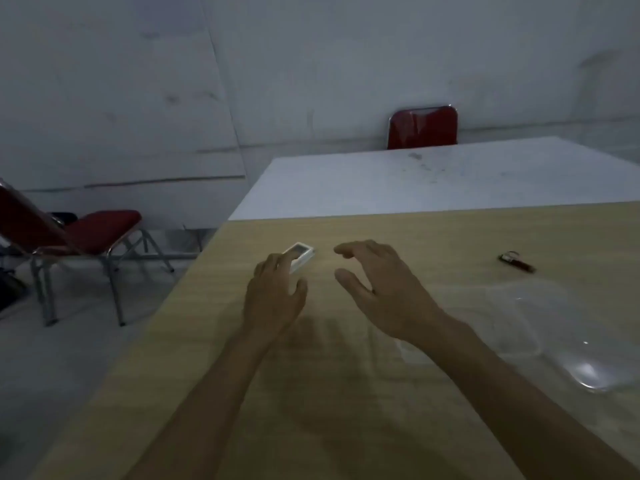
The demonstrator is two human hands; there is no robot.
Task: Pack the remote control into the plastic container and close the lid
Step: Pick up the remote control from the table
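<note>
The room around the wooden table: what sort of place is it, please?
Probably a plain meeting or work room, dimly lit. It has bare white walls, red padded folding chairs with metal frames, and a long light wood-grain table joined to a white table.

The remote (300, 255), small, white and flat with a grey screen, lies on the wood table under the left fingertips. The clear container (540, 337) sits well right of that grip, lid state unclear.

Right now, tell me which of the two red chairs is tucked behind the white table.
The far red chair: only its backrest shows beyond the white table. The other red chair stands in the open, left of the wooden table.
</note>
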